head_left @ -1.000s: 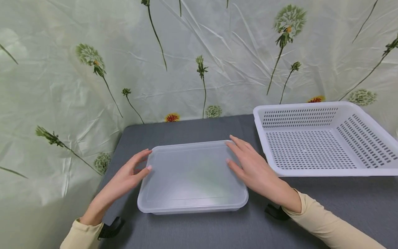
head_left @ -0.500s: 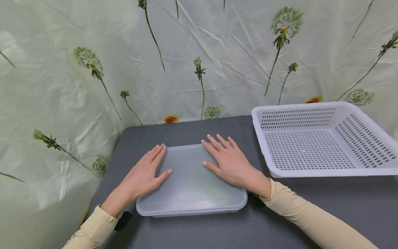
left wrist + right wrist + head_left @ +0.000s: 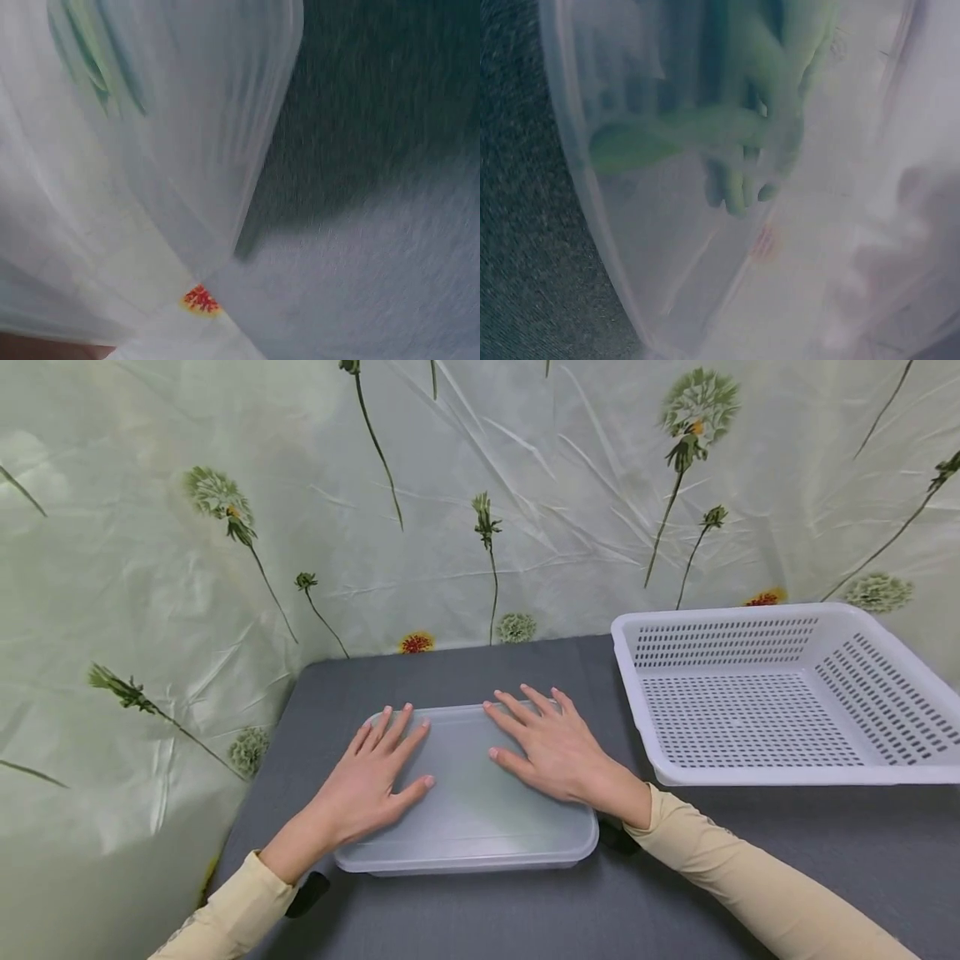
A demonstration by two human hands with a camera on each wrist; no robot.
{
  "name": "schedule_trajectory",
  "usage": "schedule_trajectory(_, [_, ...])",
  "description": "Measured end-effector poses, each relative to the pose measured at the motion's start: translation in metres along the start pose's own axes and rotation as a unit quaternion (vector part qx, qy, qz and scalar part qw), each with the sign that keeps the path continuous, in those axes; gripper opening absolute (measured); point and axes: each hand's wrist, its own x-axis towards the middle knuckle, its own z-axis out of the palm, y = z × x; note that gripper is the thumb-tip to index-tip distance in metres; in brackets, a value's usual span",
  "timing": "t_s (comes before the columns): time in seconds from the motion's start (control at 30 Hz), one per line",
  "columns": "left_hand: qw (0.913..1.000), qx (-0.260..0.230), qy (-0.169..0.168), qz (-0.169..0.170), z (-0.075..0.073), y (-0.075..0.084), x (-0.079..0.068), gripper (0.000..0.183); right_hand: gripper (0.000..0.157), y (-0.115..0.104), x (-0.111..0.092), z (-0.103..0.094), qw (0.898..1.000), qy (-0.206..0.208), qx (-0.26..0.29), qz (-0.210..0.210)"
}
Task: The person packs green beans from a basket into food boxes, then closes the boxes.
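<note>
A translucent lidded plastic box point(image 3: 465, 831) lies flat on the grey tabletop in front of me. My left hand point(image 3: 367, 781) rests on the left part of its lid, fingers straight and spread, pointing away from me. On the right half, my right hand point(image 3: 555, 756) lies with fingers fanned out, their tips at the far rim. Through the cloudy wall in the right wrist view, long green shapes point(image 3: 682, 131) show inside, blurred. A narrow green shape point(image 3: 90, 56) also shows faintly in the left wrist view. Neither hand grips anything.
To the right stands a white perforated basket point(image 3: 750, 718), its near-left corner close to my right forearm. Grey cloth point(image 3: 465, 918) covers the table. Behind and to the left hangs a pale sheet point(image 3: 420, 552) printed with dandelions.
Both hands have moved inward from the box's sides onto its lid. In the last half second the left hand has shifted slightly right and spread its fingers; the right has barely moved.
</note>
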Motion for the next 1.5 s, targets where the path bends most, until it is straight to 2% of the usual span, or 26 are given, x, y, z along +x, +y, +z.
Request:
schedule_trajectory(0.2, [0.999,-0.036,-0.02,-0.014,-0.001,0.018,-0.012,0.079,0.062,-0.002,0.002,-0.001,1.0,0.006,0.008,0.008])
schedule_trajectory(0.4, [0.9992,-0.037,-0.009,-0.015,0.003,0.033,-0.022,0.077,0.061,-0.004,0.001,0.001,1.0,0.012,0.012,0.016])
schedule_trajectory(0.63, [0.9995,-0.012,0.002,-0.027,0.006,0.038,-0.026,0.073,0.062,-0.013,-0.012,0.002,0.996,0.083,0.022,0.023])
schedule_trajectory(0.7, [0.9996,-0.004,0.004,-0.027,0.006,0.038,-0.026,0.072,0.062,-0.02,-0.02,0.001,0.995,0.088,0.035,0.018])
schedule_trajectory(0.83, [0.9996,0.016,0.008,-0.023,0.006,0.04,-0.026,0.07,0.065,-0.036,-0.043,0.0,0.996,0.065,0.06,0.004])
schedule_trajectory(0.97, [0.9987,0.041,0.02,-0.023,0.005,0.041,-0.025,0.067,0.066,-0.042,-0.056,-0.001,0.998,0.046,0.045,-0.002])
schedule_trajectory(1.2, [0.9993,0.007,0.014,-0.035,0.005,0.053,-0.025,0.072,0.064,-0.042,-0.054,-0.003,1.0,0.017,0.01,0.002])
schedule_trajectory(1.33, [0.9996,0.019,0.009,-0.02,0.007,0.06,-0.026,0.067,0.062,-0.042,-0.054,-0.003,1.0,-0.005,-0.005,0.004])
schedule_trajectory(1.5, [0.9991,0.03,0.013,-0.027,0.009,0.063,-0.028,0.061,0.06,-0.043,-0.054,-0.003,1.0,-0.011,-0.002,0.001])
